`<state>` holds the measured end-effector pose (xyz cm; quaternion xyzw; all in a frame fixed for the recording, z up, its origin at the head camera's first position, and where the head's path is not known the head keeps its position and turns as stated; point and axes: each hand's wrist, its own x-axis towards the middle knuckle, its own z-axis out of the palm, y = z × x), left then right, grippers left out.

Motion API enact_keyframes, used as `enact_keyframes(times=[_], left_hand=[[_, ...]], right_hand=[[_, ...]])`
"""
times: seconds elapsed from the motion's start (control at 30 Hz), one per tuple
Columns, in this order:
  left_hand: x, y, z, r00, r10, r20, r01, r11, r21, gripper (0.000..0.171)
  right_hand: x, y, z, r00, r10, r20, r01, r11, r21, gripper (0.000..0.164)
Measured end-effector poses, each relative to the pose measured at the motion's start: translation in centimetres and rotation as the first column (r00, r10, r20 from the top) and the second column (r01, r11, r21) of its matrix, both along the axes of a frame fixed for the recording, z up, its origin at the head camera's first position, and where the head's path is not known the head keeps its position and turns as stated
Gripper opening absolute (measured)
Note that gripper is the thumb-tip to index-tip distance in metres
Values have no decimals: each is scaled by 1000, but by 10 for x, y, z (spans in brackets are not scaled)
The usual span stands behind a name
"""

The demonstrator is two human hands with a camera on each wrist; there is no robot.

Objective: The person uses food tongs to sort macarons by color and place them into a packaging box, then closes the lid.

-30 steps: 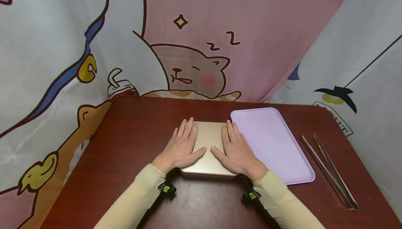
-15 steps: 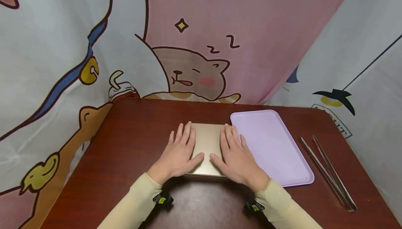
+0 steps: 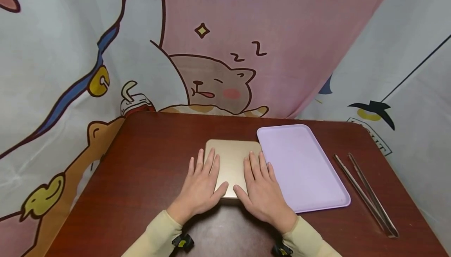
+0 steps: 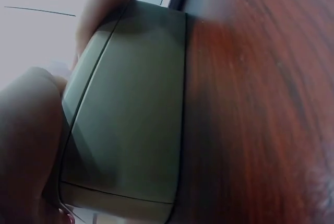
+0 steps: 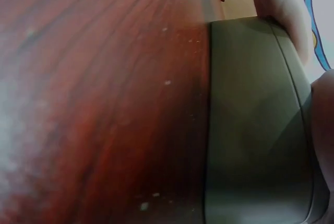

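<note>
A gold, flat-topped box [image 3: 231, 161] with rounded corners sits in the middle of the table. In the left wrist view, a seam runs along the box's side [image 4: 128, 104] just below its top. My left hand [image 3: 201, 186] lies palm down over the left part of the top, fingers straight and slightly spread. On the right part rests my right hand [image 3: 262, 190], also flat with extended fingers. The two thumbs point toward each other near the front edge, a small gap between them. The right wrist view shows the box's side [image 5: 255, 114] beneath the right hand.
A pale purple tray [image 3: 303, 163] lies just right of the box, close to the right hand. Metal tongs [image 3: 370, 200] lie spread farther right on the dark red-brown table [image 3: 151, 151]. A cartoon-printed curtain [image 3: 296, 33] hangs behind the table.
Both hands have slid back toward me across the top, so the box's far edge and corners now show beyond the fingertips. The tray and tongs have stayed put.
</note>
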<state>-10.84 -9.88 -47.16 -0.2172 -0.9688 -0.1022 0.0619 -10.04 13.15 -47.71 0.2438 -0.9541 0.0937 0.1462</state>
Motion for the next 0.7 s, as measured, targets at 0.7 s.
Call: enact_keyframes(times=[0.7], left_hand=[[-2, -1, 5, 1000, 4, 12, -3, 999, -35, 84]], right_hand=[[0, 1, 7, 995, 10, 95, -8, 1000, -17, 84]])
